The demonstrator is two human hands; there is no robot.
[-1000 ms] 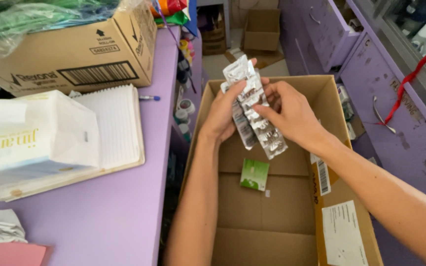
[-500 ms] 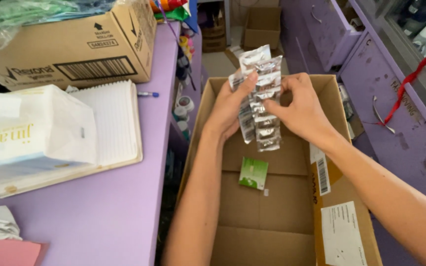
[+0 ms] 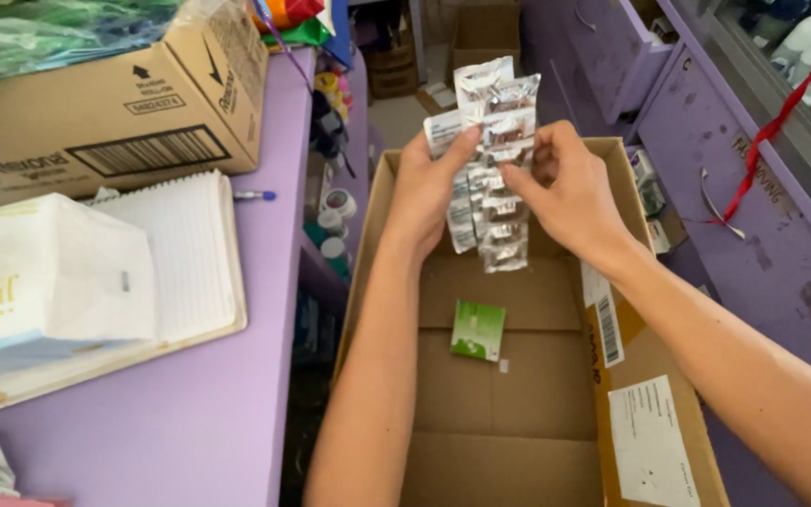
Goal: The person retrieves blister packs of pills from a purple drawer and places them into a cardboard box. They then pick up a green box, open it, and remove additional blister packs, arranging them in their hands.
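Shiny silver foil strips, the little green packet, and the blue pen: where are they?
Silver foil strips [image 3: 495,141], head view, on the upper middle of the bundle held by both hands.
Small green flat packet [image 3: 478,330], head view, on its middle, lying in the open cardboard box.
Blue pen [image 3: 254,195], head view, on its barrel.

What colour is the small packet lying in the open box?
Green and white packet, seen in the head view.

Two hands were up — left hand [image 3: 427,188], right hand [image 3: 570,192] — with three cardboard boxes, one green sachet [image 3: 478,330], one pen [image 3: 255,195], one notebook [image 3: 190,253].
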